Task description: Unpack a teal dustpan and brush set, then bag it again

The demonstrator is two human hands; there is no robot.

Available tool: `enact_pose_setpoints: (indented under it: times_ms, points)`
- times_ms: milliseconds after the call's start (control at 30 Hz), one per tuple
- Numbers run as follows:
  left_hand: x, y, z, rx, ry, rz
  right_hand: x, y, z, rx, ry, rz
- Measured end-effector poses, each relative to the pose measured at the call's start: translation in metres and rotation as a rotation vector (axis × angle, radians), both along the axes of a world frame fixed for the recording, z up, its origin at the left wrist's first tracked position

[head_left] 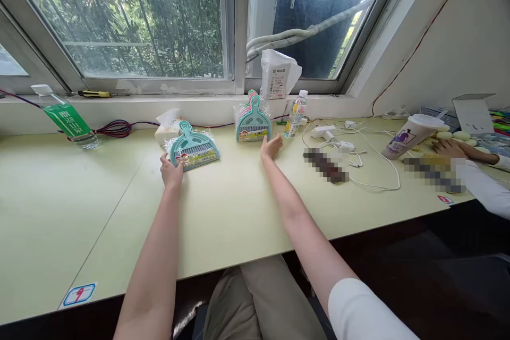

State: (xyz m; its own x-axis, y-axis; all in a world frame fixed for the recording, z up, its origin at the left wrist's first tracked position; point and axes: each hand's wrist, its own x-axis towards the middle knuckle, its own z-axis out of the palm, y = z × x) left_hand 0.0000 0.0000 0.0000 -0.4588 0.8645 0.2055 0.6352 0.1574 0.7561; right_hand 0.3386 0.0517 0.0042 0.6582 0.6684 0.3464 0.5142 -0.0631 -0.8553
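Both arms stretch across the pale green table [247,207] toward packaged dustpan sets. The left hand [171,171] pinches the near edge of the flat dustpan pack [193,152], which lies just left of the upright stack of dustpan packs [252,119]. The right hand [271,146] rests open at the stack's lower right corner, seemingly touching it, though contact is hard to judge. The step in hand looks like gathering packs; next, the right fingers must close around one.
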Motion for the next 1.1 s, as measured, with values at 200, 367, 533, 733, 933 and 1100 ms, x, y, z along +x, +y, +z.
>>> enact_pose_setpoints:
  times_ms: [200,367,533,733,933,1100]
  points:
    - [-0.002,0.001,-0.002,-0.004,0.021,-0.003,0.043,0.021,-0.006,-0.131,0.003,0.037]
    - [-0.002,0.000,-0.001,-0.001,0.031,-0.006,0.041,0.031,-0.011,-0.156,-0.003,0.010]
    - [-0.001,0.001,-0.002,-0.007,0.061,0.005,0.046,0.034,-0.015,-0.145,0.003,-0.013]
    - [0.000,0.000,0.000,-0.024,0.068,0.004,0.047,0.032,-0.018,-0.143,-0.011,0.083]
    - [0.001,0.001,-0.002,0.002,0.061,-0.006,0.041,0.019,-0.021,-0.125,0.057,0.211]
    - [0.006,-0.003,-0.004,0.120,0.191,0.034,0.041,-0.014,-0.026,-0.098,0.112,0.324]
